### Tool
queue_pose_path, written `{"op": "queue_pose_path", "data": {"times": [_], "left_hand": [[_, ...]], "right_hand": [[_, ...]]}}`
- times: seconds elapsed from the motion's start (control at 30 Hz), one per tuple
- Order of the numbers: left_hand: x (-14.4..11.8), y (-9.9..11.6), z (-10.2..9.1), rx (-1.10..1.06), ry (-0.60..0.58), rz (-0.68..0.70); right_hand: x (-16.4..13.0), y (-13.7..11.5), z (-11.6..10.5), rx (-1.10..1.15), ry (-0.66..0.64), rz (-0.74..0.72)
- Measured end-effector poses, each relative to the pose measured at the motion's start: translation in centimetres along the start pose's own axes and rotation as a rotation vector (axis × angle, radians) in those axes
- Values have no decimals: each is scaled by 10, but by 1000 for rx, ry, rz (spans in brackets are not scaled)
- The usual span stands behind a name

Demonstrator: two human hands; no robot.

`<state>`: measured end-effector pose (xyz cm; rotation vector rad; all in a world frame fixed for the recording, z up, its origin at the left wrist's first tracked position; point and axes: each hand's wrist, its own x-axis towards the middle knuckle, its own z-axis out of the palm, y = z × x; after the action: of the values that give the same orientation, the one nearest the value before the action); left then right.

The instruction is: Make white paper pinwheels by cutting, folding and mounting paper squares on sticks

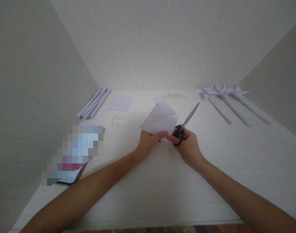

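Observation:
Near the middle of the table, my left hand [150, 140] pinches a pale sheet of paper [160, 118] with slits cut into it, its thumb on the near edge. A pair of black-handled scissors [185, 124] hangs on my right hand [190, 145], the blades closed and pointing away to the upper right. The right thumb and fingertips also meet the paper's near right corner. The scissors' blades are apart from the paper. Part of the left fingers is hidden under the sheet.
Several rolled paper tubes [94, 103] lie at the back left, beside a flat paper square [120, 104]. Small thin sticks [117, 119] form a loose pile; more sticks [173, 95] lie farther back. Three paper pinwheels [232, 105] rest at the back right. A blurred phone [72, 174] leans at left.

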<state>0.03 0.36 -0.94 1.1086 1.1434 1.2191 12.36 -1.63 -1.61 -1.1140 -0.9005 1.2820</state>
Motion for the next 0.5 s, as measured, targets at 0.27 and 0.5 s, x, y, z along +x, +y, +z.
{"op": "queue_pose_path", "data": {"times": [0.27, 0.5], "left_hand": [[1, 1, 0, 38, -4, 38], [16, -4, -8, -161, 235, 50]], "right_hand": [[-1, -2, 1, -106, 14, 18], [-4, -15, -7, -243, -294, 178]]}}
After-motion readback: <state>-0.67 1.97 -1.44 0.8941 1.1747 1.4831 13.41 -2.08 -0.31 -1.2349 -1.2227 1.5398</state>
